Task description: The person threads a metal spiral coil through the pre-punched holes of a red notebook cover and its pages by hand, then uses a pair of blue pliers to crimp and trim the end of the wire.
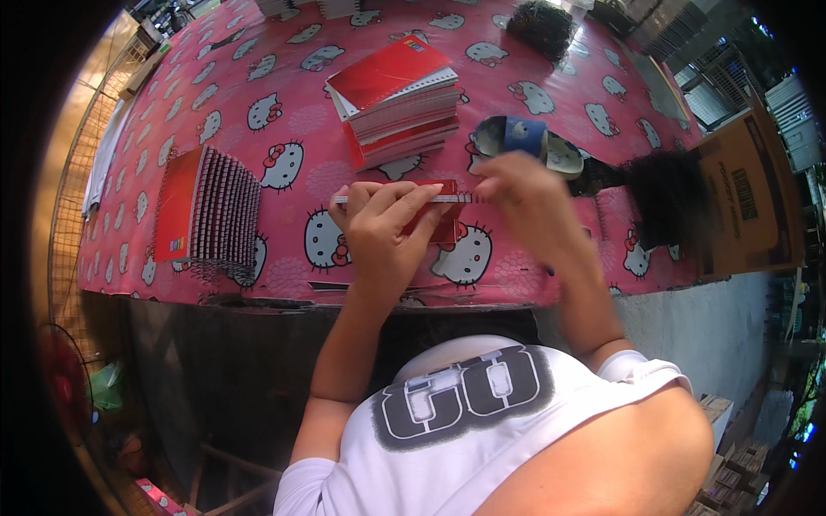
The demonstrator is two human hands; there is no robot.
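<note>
My left hand (379,215) grips a thin red-covered notebook (447,225), its white page edge turned up toward me near the table's front. A row of small coil loops shows at the right end of that edge. Beside this end is my right hand (520,193), blurred, with fingers curled in a pinch; whatever they hold cannot be made out. Just beyond my hands stands a stack of red-covered, hole-punched notebooks (391,77) without coils. To the left, several spiral-bound red notebooks (185,202) are stacked.
A pink cartoon-print cover (297,120) lies over the table. Right of the stack sits a blue-strapped item like a slipper (523,142). Black coils (658,202) are heaped by a cardboard box (748,193). Another dark heap (540,30) lies at the far side.
</note>
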